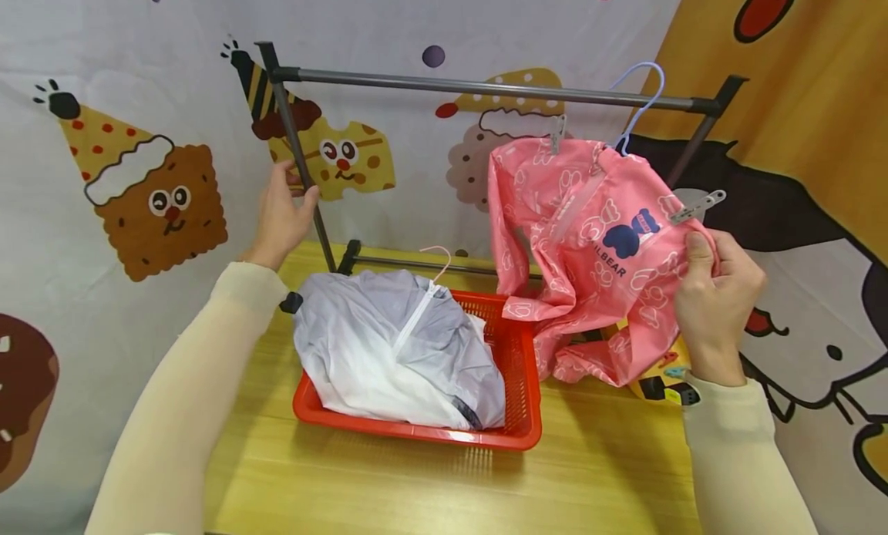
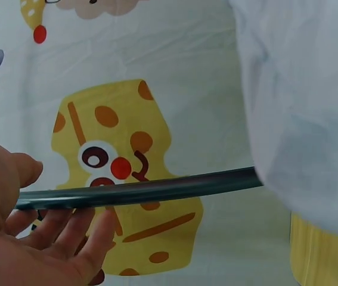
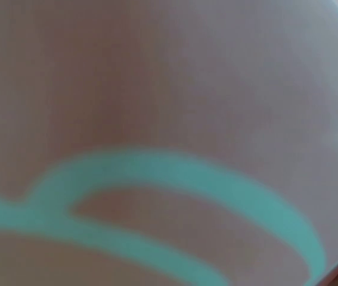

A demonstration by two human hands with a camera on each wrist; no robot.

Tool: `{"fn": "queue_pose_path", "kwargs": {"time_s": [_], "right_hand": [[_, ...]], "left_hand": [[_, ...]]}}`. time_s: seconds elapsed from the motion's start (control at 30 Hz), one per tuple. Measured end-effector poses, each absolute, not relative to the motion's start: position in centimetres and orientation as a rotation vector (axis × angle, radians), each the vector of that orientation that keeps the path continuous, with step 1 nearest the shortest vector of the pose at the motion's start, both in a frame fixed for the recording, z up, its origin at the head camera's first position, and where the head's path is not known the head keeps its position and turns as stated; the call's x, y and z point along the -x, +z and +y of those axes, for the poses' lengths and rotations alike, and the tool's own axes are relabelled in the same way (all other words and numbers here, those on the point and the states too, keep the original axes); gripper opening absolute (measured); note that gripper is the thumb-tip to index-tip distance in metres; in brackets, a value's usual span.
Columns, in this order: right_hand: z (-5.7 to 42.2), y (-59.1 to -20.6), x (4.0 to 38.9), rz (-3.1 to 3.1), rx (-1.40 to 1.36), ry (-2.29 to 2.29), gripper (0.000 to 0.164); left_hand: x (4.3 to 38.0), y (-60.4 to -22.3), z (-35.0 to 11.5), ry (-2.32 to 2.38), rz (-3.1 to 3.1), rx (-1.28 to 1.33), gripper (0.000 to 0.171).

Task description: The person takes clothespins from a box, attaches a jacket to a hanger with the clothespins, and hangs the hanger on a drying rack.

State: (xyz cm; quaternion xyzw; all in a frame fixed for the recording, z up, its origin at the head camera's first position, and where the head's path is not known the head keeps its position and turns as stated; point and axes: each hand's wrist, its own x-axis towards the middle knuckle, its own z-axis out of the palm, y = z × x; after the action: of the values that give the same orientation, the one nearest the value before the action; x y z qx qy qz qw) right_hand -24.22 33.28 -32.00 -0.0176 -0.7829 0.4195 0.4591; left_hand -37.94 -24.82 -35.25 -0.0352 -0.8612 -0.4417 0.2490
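Right hand: pinching pink jacket edge.
Left hand: fingers about rack post; whether gripping, cannot tell.
Pink jacket: on blue hanger, two o'clock from red basket.
Red basket: holds grey-white jacket.

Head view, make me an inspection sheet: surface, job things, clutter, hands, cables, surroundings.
Surface: yellow table, wood-grained.
Job's things: pink jacket with two clips, on blue hanger over the rack's bar; grey-white jacket with pink hanger in red basket.
Clutter: small coloured bits by the pink jacket, too small to identify.
Hands: left hand at the rack's left post, grip unclear; right hand pinches the pink jacket's edge.
Cables: nothing seen.
Surroundings: cartoon-print cloth behind.
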Motion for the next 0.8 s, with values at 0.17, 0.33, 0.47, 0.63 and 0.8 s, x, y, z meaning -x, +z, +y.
{"fn": "queue_pose_path", "kwargs": {"time_s": [0.17, 0.33, 0.47, 0.63, 0.8], "right_hand": [[33.3, -32.0, 24.2, -1.931, 0.045, 1.031, 0.034], [33.3, -31.8, 24.3, -1.929, 0.028, 1.039, 0.034], [33.2, -31.8, 24.4, -1.932, 0.021, 1.041, 0.035], [33.1, -31.8, 24.2, -1.933, 0.03, 1.039, 0.035], [33.2, -31.9, 24.1, -1.928, 0.037, 1.036, 0.036]], "left_hand": [[38.5, -34.7, -25.1, -1.22, -2.391, 0.049, 0.057], [38.9, -34.7, -25.1, -1.224, -2.401, -0.005, 0.052], [39.2, -34.7, -25.2, -1.182, -2.405, -0.04, 0.045], [39.4, -34.6, -25.0, -1.152, -2.42, -0.071, 0.04], [39.4, -34.5, -24.8, -1.123, -2.459, -0.078, 0.039]]}}
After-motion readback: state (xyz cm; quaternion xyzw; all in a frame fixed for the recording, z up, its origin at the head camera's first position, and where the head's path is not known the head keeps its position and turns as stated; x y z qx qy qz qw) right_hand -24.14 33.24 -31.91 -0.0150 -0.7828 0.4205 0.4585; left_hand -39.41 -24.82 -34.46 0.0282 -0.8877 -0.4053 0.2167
